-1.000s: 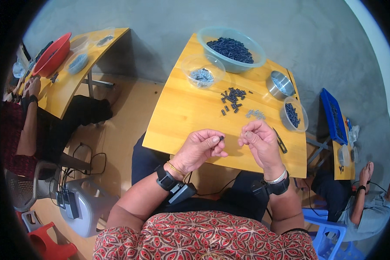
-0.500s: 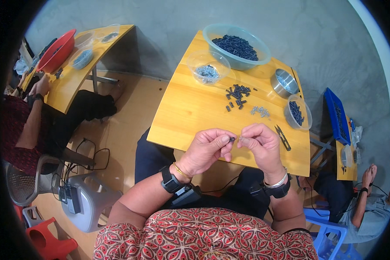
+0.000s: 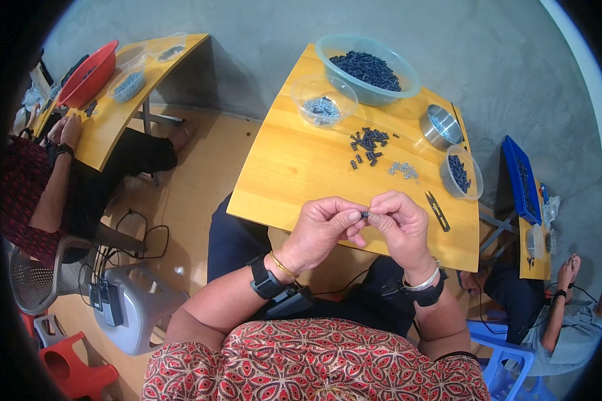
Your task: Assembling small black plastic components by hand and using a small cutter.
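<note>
Head view: one small dark piece (image 3: 364, 215) is pinched by the left hand (image 3: 326, 226) and right hand (image 3: 403, 224) together; loose dark pieces (image 3: 368, 140) and silver bits (image 3: 403, 170) seem left unworked.

No text, label, brand, number or sign can be read in the head view, whether on the tabletop (image 3: 274, 180), the teal basin (image 3: 371, 98) or the wall (image 3: 267, 47).

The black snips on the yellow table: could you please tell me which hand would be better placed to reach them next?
Probably the right hand: the black snips lie nearby on its right side, while the left hand is farther away. Their fingertips meet at a small dark piece.
</note>
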A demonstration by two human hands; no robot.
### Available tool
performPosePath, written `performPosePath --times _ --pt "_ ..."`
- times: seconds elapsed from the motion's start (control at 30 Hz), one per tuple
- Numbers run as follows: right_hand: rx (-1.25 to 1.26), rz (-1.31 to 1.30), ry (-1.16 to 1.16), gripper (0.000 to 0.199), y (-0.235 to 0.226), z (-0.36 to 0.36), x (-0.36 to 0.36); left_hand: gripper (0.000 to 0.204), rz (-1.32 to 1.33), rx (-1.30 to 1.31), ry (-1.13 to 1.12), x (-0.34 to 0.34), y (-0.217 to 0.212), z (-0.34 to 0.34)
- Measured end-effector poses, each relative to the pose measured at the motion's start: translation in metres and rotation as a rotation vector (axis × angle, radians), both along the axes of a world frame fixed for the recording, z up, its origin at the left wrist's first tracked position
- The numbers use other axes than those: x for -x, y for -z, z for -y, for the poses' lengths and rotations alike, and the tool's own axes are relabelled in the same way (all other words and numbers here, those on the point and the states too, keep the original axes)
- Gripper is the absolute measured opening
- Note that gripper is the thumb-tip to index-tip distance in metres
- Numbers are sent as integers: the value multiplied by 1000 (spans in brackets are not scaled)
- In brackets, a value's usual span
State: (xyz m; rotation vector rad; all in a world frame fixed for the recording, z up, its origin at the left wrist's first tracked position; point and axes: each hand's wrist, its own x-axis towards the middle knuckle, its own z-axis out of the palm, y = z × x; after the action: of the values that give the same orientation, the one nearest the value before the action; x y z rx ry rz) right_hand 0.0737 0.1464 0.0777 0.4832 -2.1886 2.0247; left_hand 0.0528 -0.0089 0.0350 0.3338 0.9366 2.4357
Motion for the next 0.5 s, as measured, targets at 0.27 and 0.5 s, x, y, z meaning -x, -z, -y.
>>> performPosePath --times 0.27,0.5 --pt "-41 -116 50 11 6 3 1 14 -98 113 -107 -3 -5 0" --pt "-95 -92 29 11 2 1 0 14 -195 158 -120 -2 -4 3"
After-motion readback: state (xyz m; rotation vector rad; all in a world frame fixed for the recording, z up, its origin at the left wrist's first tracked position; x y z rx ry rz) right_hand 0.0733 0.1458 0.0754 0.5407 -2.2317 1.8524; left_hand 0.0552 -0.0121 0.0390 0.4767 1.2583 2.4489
